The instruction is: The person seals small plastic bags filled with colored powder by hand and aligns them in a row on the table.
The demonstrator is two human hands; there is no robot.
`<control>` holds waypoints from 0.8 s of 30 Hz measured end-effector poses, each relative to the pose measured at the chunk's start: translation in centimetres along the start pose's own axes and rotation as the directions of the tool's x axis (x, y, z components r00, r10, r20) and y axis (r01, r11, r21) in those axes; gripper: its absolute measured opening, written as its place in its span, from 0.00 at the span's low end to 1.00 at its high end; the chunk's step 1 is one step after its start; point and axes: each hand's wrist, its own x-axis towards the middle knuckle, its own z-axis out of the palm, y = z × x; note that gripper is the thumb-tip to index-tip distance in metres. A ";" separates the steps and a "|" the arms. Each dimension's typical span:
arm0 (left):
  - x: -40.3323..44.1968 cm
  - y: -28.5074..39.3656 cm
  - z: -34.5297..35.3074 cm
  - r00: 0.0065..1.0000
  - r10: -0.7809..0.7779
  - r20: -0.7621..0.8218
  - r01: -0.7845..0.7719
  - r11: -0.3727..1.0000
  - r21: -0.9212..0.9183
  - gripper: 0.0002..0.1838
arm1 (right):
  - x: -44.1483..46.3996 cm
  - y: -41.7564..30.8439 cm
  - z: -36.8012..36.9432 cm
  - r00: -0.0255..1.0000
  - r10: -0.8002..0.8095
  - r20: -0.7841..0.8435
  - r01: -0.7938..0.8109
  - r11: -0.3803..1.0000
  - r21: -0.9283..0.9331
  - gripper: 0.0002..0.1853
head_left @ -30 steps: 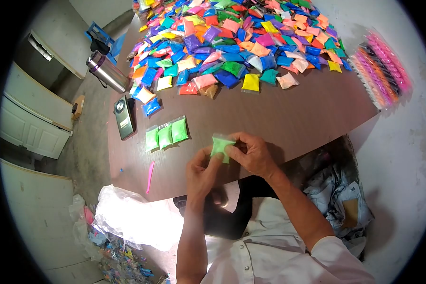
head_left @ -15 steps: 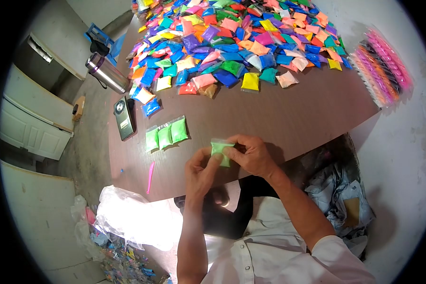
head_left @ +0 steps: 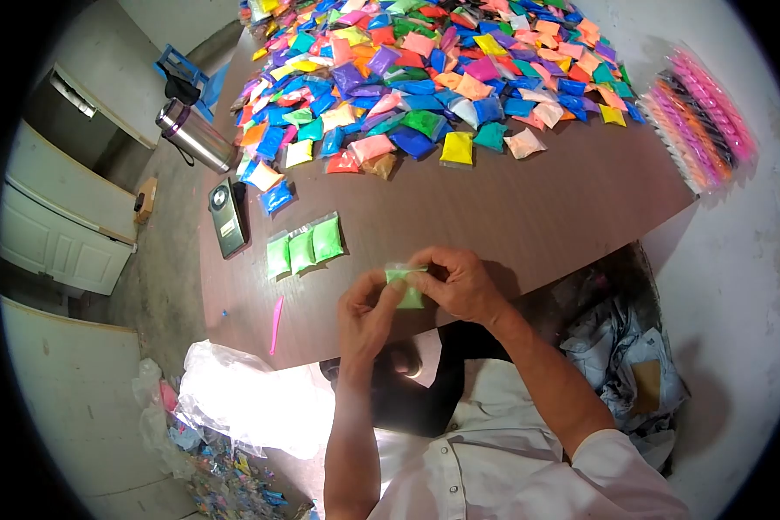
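Pinching a little green bag [head_left: 411, 299] with fingers of the left hand [head_left: 367, 314] and right hand [head_left: 462, 284], to the right of the three green bags [head_left: 303, 249]. Could burst it by squeezing too hard, or drop it on the table [head_left: 511, 201] by holding too loosely.

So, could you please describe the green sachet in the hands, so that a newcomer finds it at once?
Start at the brown table, with its heap of colourful sachets at the far end. By the near edge, find the left hand and the right hand. Between them is the light green sachet: both pinch it, whereas three similar green sachets lie in a row.
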 end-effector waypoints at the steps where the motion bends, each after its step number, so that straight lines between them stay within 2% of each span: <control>1: 0.0 -0.1 -0.1 1.000 0.000 0.000 0.000 1.000 0.000 0.12 | 0.0 0.1 0.0 1.000 -0.019 0.007 0.019 1.000 -0.015 0.11; 4: -0.1 -0.2 -0.1 1.000 0.017 -0.021 -0.016 0.999 0.047 0.12 | 0.0 0.1 0.1 1.000 -0.014 0.014 0.014 1.000 0.009 0.11; 8: -0.1 0.4 0.4 0.999 0.014 -0.050 -0.014 1.000 -0.006 0.11 | 0.1 -0.4 0.1 0.999 0.025 0.023 -0.025 1.000 0.002 0.10; 16: -0.2 -0.1 -0.2 0.997 0.029 -0.067 -0.024 0.997 0.072 0.11 | 0.0 -0.3 0.3 0.995 -0.092 0.027 0.093 0.994 -0.058 0.04; 20: -0.2 -0.5 -0.2 0.996 0.035 -0.080 -0.031 0.998 0.053 0.11 | 0.1 -0.5 0.4 0.996 -0.083 0.030 0.084 0.996 -0.041 0.05; 22: -0.1 -0.6 0.1 0.996 0.049 -0.075 -0.047 0.999 0.024 0.11 | 0.1 -0.3 0.4 1.000 -0.014 -0.010 0.014 1.000 -0.009 0.09; 24: -0.1 -0.5 0.4 0.998 0.061 -0.023 -0.058 0.992 0.116 0.13 | 0.1 -0.5 0.2 0.999 -0.007 -0.034 0.007 1.000 -0.005 0.09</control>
